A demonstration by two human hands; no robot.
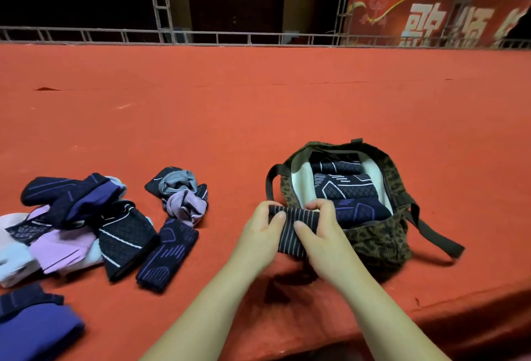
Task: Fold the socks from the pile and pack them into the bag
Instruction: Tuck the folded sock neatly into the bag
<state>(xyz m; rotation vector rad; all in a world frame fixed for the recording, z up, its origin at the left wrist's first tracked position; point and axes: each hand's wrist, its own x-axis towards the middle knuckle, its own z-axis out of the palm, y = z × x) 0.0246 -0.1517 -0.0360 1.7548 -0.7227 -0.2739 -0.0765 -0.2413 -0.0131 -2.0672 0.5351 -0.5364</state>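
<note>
A dark striped sock (290, 231) is folded and held by both hands just in front of the bag's near-left rim. My left hand (263, 235) grips its left side, my right hand (323, 231) its right side, fingers curled over the top. The leopard-print bag (373, 241) stands open on the red table, with three folded dark patterned socks (346, 188) lined up inside against its white lining. The loose pile of socks (83, 222), dark blue, lilac and white, lies at the left.
A crumpled grey and lilac sock bundle (181, 194) and a flat navy sock (168, 254) lie between pile and hands. A purple sock (34, 323) sits at the lower left. The bag's strap (436, 238) trails right. The table's front edge (431, 311) runs close below.
</note>
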